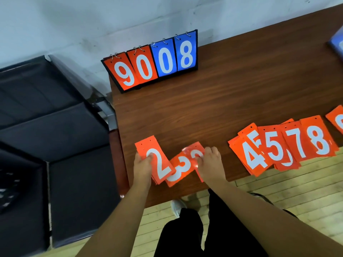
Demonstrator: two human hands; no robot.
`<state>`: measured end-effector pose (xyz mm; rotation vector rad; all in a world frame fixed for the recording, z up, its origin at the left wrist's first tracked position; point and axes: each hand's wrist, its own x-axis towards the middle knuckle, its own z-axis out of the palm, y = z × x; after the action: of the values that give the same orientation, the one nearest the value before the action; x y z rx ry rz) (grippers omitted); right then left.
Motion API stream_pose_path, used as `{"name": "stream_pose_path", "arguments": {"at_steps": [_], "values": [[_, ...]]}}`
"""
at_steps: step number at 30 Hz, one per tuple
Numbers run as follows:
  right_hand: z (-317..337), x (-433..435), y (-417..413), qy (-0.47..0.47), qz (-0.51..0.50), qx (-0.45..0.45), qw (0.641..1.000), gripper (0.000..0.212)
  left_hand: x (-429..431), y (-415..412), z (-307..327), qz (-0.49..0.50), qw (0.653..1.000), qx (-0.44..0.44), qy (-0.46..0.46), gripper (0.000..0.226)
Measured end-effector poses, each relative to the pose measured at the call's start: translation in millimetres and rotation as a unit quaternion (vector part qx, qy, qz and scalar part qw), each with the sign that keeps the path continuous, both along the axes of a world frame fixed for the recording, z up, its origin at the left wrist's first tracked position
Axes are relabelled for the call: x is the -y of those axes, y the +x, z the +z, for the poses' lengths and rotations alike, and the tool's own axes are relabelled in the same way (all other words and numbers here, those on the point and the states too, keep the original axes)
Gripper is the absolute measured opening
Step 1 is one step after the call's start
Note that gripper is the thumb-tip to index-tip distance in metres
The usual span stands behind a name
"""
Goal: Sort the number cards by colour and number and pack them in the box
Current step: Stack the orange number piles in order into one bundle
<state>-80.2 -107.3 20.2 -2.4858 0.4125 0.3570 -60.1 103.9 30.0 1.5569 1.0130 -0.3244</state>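
Orange number cards lie along the front of a brown wooden table (pixel 232 89). My left hand (pixel 142 166) grips a small stack topped by a "2" card (pixel 159 164) at its left edge. Beside it lies a "3" card (pixel 181 168). My right hand (pixel 211 162) pinches another orange card (pixel 194 151), blurred, partly over the "3". Further right, overlapping cards show "4" (pixel 250 156), "5" (pixel 274 147), "7" (pixel 297 143) and "8" (pixel 317 140). No box is in view.
A flip scoreboard (pixel 154 62) reading 9 0 0 8, two orange and two blue panels, stands at the table's back left. Black seats (pixel 46 117) sit left of the table. A blue object (pixel 336 41) and another orange card (pixel 336 120) are cut off at the right edge.
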Motion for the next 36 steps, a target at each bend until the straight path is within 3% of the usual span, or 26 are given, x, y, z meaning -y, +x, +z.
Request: {"name": "stream_pose_path", "arguments": {"at_steps": [2, 5, 9, 12, 16, 21, 26, 29, 36], "values": [[11, 1, -1, 0.032, -0.033, 0.022, 0.999, 0.021, -4, -3, 0, -0.007, 1.000, -0.006, 0.012, 0.048], [17, -13, -10, 0.073, -0.100, -0.041, 0.991, 0.030, -12, -8, -3, -0.024, 1.000, -0.012, -0.002, 0.038], [12, -25, -5, 0.108, -0.198, -0.105, 0.969, 0.040, -12, -8, 4, -0.142, 0.989, -0.021, -0.024, 0.024], [14, -25, 13, 0.104, -0.171, -0.068, 0.978, 0.039, -11, -3, 13, -0.245, 0.969, -0.009, 0.002, 0.030], [16, -13, 44, 0.142, -0.169, -0.053, 0.974, 0.033, -14, -4, 14, -0.302, 0.953, -0.029, 0.009, 0.034], [21, 0, 54, 0.146, -0.194, -0.021, 0.970, 0.034, -20, 6, 16, -0.205, 0.979, 0.004, -0.015, 0.027], [4, -25, 30, 0.205, -0.232, -0.086, 0.947, 0.036, -19, 22, 13, -0.265, 0.964, 0.010, -0.014, 0.030], [4, -35, 36, 0.173, -0.257, -0.095, 0.946, 0.038, -15, 16, 9, -0.279, 0.960, -0.007, -0.028, 0.028], [6, -57, 56, 0.168, -0.286, -0.119, 0.936, 0.043, -10, 12, -2, -0.210, 0.973, -0.053, -0.086, 0.044]]}}
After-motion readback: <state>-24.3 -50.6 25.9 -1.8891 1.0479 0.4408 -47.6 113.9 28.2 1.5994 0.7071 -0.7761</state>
